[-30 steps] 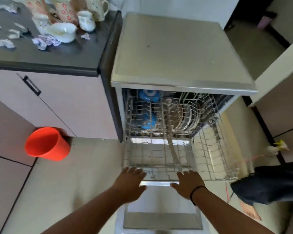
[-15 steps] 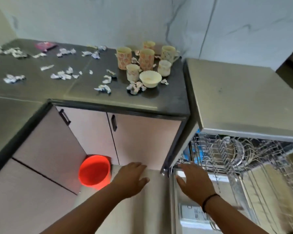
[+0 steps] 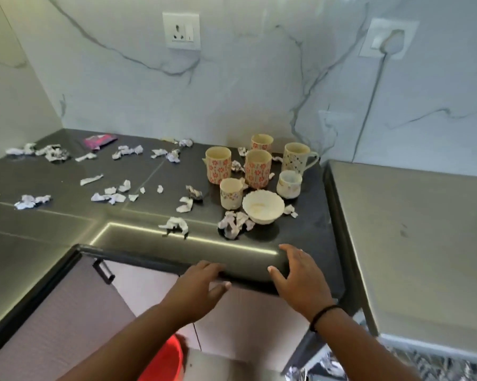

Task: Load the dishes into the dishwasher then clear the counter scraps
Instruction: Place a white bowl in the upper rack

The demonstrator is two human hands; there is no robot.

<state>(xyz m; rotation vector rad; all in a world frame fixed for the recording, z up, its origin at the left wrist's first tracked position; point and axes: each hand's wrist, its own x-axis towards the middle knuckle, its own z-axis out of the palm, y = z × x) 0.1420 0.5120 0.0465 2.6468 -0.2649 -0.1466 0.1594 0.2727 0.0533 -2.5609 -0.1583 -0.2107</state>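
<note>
Both hands are held empty with fingers loosely spread: the left hand (image 3: 201, 284) at lower centre below the counter (image 3: 66, 232) edge, the right hand (image 3: 300, 276) over it, apparently poised for the dishes. The cups (image 3: 255, 169) and white bowl (image 3: 262, 206) are clustered at centre right, beside the dishwasher (image 3: 413, 243). Paper scraps (image 3: 110, 196) are strewn leftward.

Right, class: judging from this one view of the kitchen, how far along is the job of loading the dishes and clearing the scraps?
Done: little shows; only a corner of the dishwasher rack is visible at bottom right.
In hand: nothing. The left hand and right hand hover open at the counter edge.
Left: the mugs, the white bowl and the paper scraps all sit on the counter.
</note>
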